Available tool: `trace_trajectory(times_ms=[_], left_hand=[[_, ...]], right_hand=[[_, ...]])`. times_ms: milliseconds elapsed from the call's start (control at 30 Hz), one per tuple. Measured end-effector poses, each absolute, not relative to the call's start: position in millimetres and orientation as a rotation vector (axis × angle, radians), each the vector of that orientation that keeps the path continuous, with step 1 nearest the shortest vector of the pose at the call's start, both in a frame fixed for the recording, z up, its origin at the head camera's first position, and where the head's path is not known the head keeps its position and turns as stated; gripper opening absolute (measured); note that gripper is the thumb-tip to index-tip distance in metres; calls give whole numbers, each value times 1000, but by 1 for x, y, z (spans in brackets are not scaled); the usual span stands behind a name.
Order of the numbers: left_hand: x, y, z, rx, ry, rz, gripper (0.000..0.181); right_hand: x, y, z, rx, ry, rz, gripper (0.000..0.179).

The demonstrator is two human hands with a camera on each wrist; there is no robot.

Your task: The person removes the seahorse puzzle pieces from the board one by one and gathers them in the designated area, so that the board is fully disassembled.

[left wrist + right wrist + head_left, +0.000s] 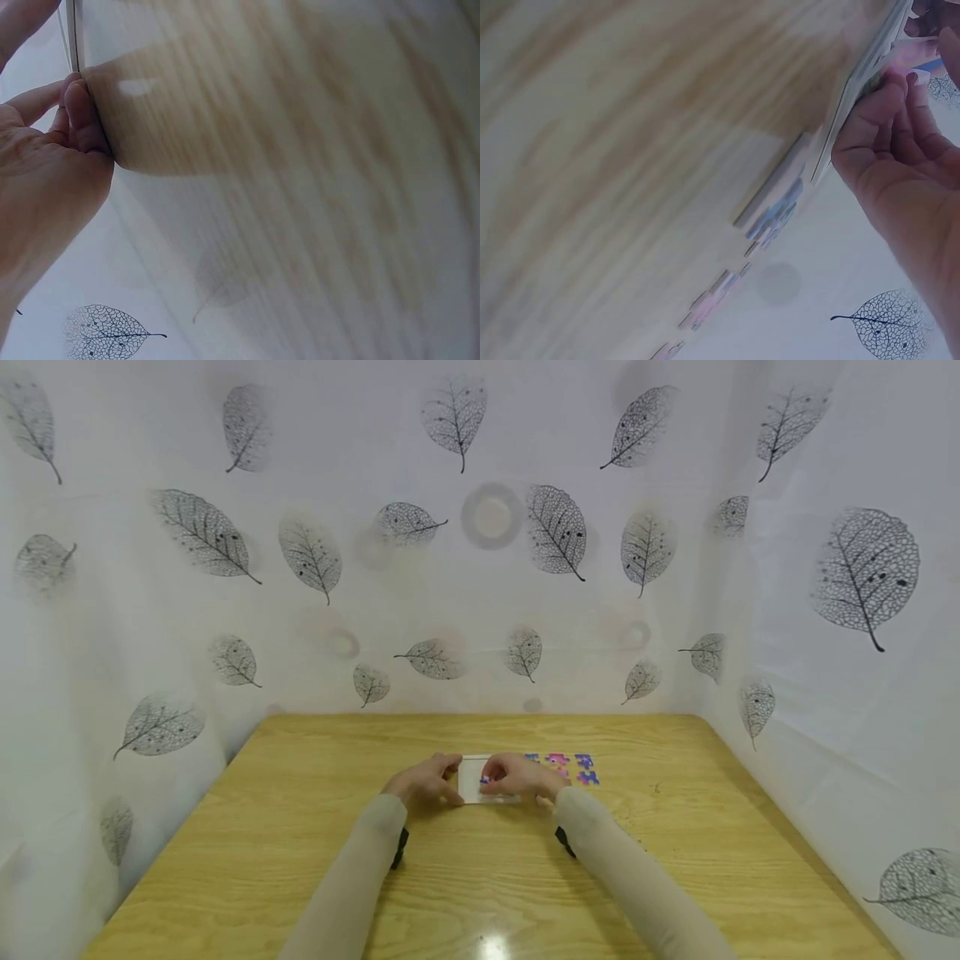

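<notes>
A shallow white puzzle tray (pixel 470 768) lies flat on the wooden table before me. My left hand (pixel 424 779) holds its left side, thumb at the near corner and fingers at the far one; the left wrist view shows the curled fingers against the tray's edge (pixel 73 37). Over the tray, my right hand (pixel 521 774) pinches a small blue and pink jigsaw piece (pixel 485 780), partly covered by the fingers. That piece (pixel 928 67) also shows between the fingertips in the right wrist view. Whether it touches the tray floor I cannot tell.
Several loose jigsaw pieces (pixel 585 762), pink, blue and purple, lie on the table (pixel 675 860) right of the tray, some partly hidden behind the right hand. A white curtain (pixel 480 602) with leaf prints surrounds the table's back and sides.
</notes>
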State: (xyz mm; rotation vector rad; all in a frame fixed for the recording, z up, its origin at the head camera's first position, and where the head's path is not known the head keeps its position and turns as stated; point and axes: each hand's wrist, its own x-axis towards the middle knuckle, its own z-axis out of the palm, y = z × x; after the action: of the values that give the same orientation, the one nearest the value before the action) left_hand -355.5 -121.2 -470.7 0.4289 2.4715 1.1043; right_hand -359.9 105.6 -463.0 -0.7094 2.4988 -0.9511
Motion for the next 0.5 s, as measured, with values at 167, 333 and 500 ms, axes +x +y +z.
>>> trace_trajectory(times_ms=[167,333,500], left_hand=[[-356,-122,-471,414,2471,1101,93],[-355,-122,-471,405,2469,1111,92],[-356,-121,-471,428,2483,1094,90]], right_hand=[[-361,105,-463,-755,2494,-931,21],[-363,108,-463,-714,2433,-1001,24],[-364,107,-461,-712,2416,-1049,22]])
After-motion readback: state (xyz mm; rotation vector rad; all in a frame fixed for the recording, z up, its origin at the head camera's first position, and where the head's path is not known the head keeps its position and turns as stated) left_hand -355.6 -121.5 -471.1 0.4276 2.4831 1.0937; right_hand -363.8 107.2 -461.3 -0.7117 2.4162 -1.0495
